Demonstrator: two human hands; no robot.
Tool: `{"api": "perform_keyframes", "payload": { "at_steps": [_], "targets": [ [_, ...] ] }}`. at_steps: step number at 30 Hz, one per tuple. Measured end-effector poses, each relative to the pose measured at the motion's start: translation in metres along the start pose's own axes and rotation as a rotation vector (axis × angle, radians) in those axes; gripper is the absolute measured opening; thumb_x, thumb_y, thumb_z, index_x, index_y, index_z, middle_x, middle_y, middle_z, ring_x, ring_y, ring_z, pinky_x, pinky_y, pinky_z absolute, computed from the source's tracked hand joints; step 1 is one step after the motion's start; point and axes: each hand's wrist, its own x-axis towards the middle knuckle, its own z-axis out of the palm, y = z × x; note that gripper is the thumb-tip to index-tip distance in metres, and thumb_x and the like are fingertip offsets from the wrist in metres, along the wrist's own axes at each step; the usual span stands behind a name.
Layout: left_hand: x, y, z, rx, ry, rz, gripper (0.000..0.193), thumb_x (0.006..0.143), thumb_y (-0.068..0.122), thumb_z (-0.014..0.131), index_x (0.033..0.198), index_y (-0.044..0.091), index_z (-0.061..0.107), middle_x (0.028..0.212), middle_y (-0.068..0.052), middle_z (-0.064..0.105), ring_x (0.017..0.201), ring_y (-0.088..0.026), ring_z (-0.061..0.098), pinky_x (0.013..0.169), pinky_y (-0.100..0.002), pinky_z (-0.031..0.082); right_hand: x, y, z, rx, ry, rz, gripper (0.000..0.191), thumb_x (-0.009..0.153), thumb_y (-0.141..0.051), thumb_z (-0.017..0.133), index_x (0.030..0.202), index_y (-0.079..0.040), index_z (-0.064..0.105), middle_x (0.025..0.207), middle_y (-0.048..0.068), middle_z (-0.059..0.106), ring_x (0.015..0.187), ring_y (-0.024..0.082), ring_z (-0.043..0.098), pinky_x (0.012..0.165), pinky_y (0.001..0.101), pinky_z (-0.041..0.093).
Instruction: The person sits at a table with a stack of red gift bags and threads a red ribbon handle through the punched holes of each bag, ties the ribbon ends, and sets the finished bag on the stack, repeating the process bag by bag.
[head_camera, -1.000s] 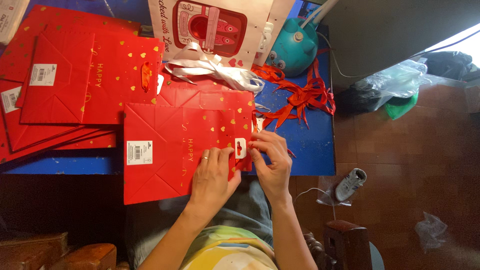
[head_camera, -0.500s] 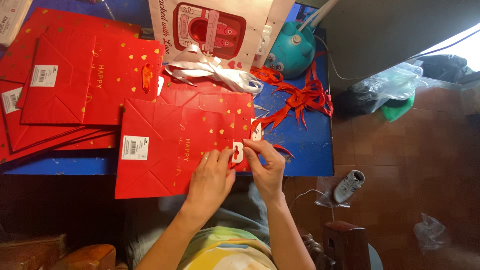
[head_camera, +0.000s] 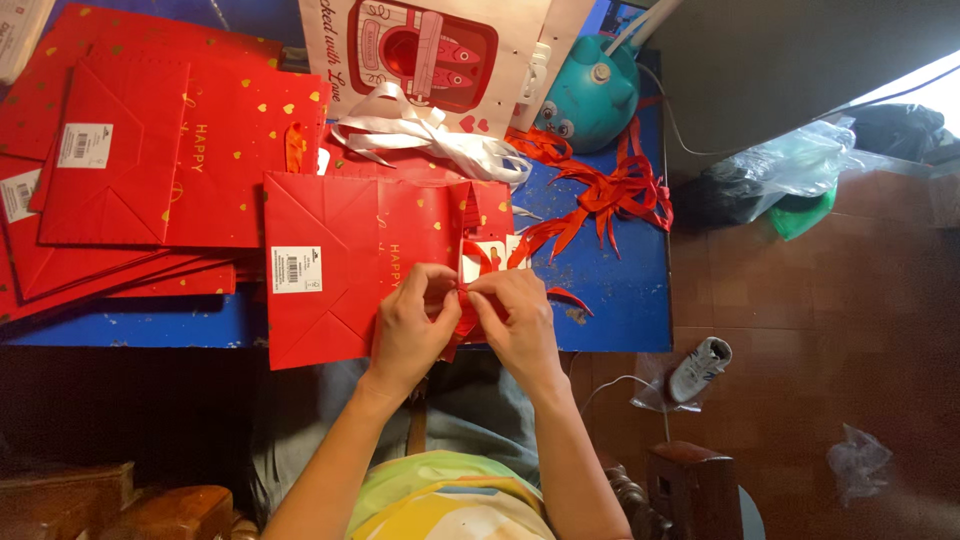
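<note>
A flat red paper gift bag (head_camera: 345, 255) with gold hearts and a white sticker lies on the blue table (head_camera: 620, 290) in front of me. My left hand (head_camera: 412, 325) and my right hand (head_camera: 515, 320) meet at the bag's open end. Both pinch a red ribbon (head_camera: 470, 262) that runs to a small white tag (head_camera: 487, 255) on the bag's edge. The fingertips hide the part of the ribbon they grip.
A stack of flat red bags (head_camera: 130, 160) lies at the left. White ribbon (head_camera: 420, 135), loose red ribbons (head_camera: 610, 195), a teal round device (head_camera: 590, 95) and a printed white bag (head_camera: 430, 50) sit at the back. A shoe (head_camera: 700, 368) and plastic bags (head_camera: 800, 170) lie on the floor.
The bag has shifted slightly on the table. My hands have closed in together on the ribbon by the tag.
</note>
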Motion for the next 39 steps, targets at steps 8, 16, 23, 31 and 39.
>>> {"api": "perform_keyframes", "payload": {
  "at_steps": [8,16,23,31,39],
  "targets": [
    [0.002,0.003,-0.004,-0.014,-0.032,-0.063,0.027,0.089,0.003,0.067,0.114,0.001,0.059,0.102,-0.012,0.074,0.092,-0.021,0.078,0.079,-0.031,0.065,0.001,0.002,-0.004,-0.087,-0.071,-0.009,0.009,0.085,-0.008,0.075,0.093,-0.006,0.073,0.100,0.009,0.068,0.100,0.031,0.063,0.090,0.0400,0.049],
    [0.005,0.007,-0.013,0.055,-0.105,-0.031,0.020,0.093,0.006,0.067,0.112,0.002,0.073,0.100,-0.010,0.073,0.083,-0.019,0.075,0.072,-0.030,0.059,-0.003,0.010,0.006,-0.121,-0.018,0.003,0.011,0.087,-0.009,0.074,0.097,-0.005,0.071,0.100,0.009,0.067,0.098,0.032,0.062,0.089,0.0400,0.048],
    [0.006,-0.006,-0.006,0.064,-0.085,-0.093,0.010,0.096,0.007,0.065,0.102,-0.001,0.069,0.089,-0.010,0.074,0.079,-0.017,0.077,0.069,-0.028,0.062,-0.001,0.014,0.002,-0.059,-0.066,0.000,0.013,0.087,-0.009,0.073,0.100,-0.006,0.071,0.101,0.008,0.067,0.103,0.031,0.061,0.093,0.0400,0.046],
    [0.008,-0.014,-0.006,-0.286,-0.016,-0.217,0.019,0.104,0.014,0.057,0.115,-0.001,0.053,0.092,-0.010,0.075,0.082,-0.014,0.077,0.070,-0.028,0.065,-0.002,0.017,0.004,-0.055,-0.095,0.031,0.017,0.086,-0.010,0.072,0.101,-0.004,0.070,0.105,0.009,0.066,0.106,0.032,0.059,0.094,0.0404,0.045],
    [0.008,-0.014,-0.009,0.071,-0.144,-0.021,0.016,0.095,0.009,0.073,0.107,0.001,0.067,0.097,-0.013,0.075,0.081,-0.015,0.078,0.068,-0.027,0.063,-0.001,0.016,0.002,-0.029,-0.108,0.035,0.017,0.087,-0.010,0.072,0.102,-0.003,0.069,0.105,0.010,0.065,0.106,0.032,0.059,0.096,0.0401,0.044]
  ]
}}
